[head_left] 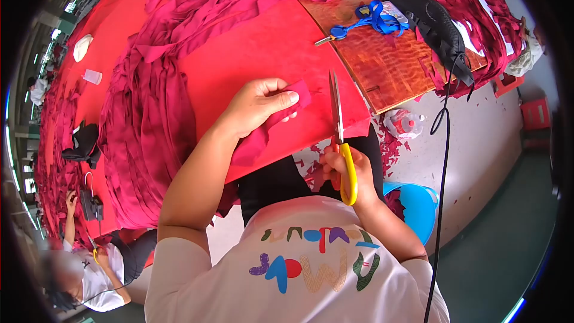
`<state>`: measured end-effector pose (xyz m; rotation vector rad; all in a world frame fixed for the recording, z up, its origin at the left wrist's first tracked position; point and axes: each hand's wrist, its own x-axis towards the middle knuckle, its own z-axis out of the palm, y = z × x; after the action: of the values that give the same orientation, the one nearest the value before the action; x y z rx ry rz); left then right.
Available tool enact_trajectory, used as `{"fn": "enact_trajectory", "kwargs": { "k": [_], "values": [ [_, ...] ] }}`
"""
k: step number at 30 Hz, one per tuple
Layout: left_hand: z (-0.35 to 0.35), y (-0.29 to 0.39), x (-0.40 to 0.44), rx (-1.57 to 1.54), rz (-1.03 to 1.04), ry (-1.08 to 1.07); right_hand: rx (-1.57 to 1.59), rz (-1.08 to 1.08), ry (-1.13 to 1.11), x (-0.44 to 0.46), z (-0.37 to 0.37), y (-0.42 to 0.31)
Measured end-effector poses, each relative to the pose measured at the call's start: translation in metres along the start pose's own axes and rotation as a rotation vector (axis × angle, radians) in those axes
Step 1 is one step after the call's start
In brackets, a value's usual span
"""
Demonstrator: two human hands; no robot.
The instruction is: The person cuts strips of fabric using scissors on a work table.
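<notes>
A strip of dark red fabric (pixel 253 144) is pinched in my left hand (pixel 263 104), thumb on top, over the red tabletop (pixel 257 48). One end sticks out past the thumb; the longer part hangs toward the table's near edge. My right hand (pixel 348 164) grips a pair of scissors (pixel 348 174) with yellow and red handles. The blades point away from me and are slightly apart, to the right of the fabric and not touching it. Some right-hand fingers are hidden behind the handles.
Heaps of red fabric strips (pixel 146 96) border the table on the left and back. A wooden board (pixel 382 54) holds a blue lanyard (pixel 379 19) and a black bag (pixel 424 21). A blue bin (pixel 418 209) stands at lower right. Another person (pixel 98 269) with scissors sits at lower left.
</notes>
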<state>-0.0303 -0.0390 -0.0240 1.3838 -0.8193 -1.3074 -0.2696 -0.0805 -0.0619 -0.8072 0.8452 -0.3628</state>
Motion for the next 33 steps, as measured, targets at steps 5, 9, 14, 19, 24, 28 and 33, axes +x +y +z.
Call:
{"fn": "enact_trajectory", "kwargs": {
  "k": [5, 9, 14, 19, 24, 28, 33],
  "values": [
    [0.000, -0.003, -0.001, 0.020, -0.012, -0.016, -0.889, -0.496, 0.138, 0.009, -0.006, 0.014],
    [-0.001, -0.002, -0.001, -0.003, 0.012, 0.007, -0.841, -0.326, 0.185, -0.002, 0.005, 0.000],
    [-0.006, -0.007, 0.004, -0.174, 0.151, 0.089, -1.205, -0.746, 0.273, -0.035, 0.018, -0.059],
    [-0.012, -0.007, 0.006, -0.280, 0.117, 0.238, -1.627, -0.776, 0.242, 0.032, 0.009, -0.151],
    [-0.014, -0.008, 0.006, -0.285, 0.128, 0.164, -1.713, -0.535, -0.353, 0.073, -0.002, -0.182],
    [-0.012, -0.007, 0.003, -0.257, 0.122, 0.151, -2.002, -0.764, 0.071, 0.068, 0.003, -0.171],
    [-0.016, -0.021, 0.011, -0.079, 0.331, 0.218, -0.132, -0.915, -0.881, -0.071, 0.070, -0.167]
  ]
}}
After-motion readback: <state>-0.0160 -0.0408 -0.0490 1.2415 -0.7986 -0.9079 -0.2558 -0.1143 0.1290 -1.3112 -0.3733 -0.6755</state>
